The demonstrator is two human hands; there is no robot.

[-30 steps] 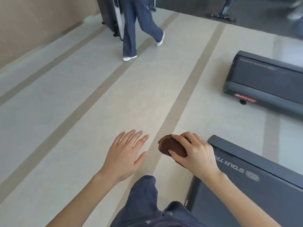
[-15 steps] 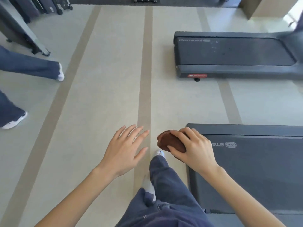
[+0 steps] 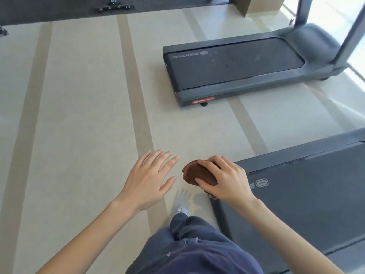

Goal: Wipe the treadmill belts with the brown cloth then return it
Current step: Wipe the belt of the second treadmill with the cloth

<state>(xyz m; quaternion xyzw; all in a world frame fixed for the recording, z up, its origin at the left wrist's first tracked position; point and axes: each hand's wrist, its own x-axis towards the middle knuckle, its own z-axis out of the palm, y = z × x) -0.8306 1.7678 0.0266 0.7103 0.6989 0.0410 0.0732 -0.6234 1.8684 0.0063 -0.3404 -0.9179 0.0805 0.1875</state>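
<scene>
Reaching out over the pale striped floor (image 3: 79, 115), the left hand (image 3: 147, 179) is spread wide with straight fingers and holds nothing. Just to its right is the brown cloth (image 3: 194, 174), one small bunched-up lump. The right hand (image 3: 227, 180) grips it, fingers curled over the top and thumb underneath, so part of the cloth is hidden. The cloth sits by the end corner of the near treadmill (image 3: 306, 204); I cannot tell if it touches.

I count two hands, one cloth and two treadmills. The near treadmill is cut off at the right and bottom, and the right hand hides part of its printed name. The far treadmill (image 3: 237, 64) lies further back, with its tall posts cut off at the top. Below the hands are one leg (image 3: 193, 246) in blue trousers and a blurry white shoe (image 3: 182, 209).
</scene>
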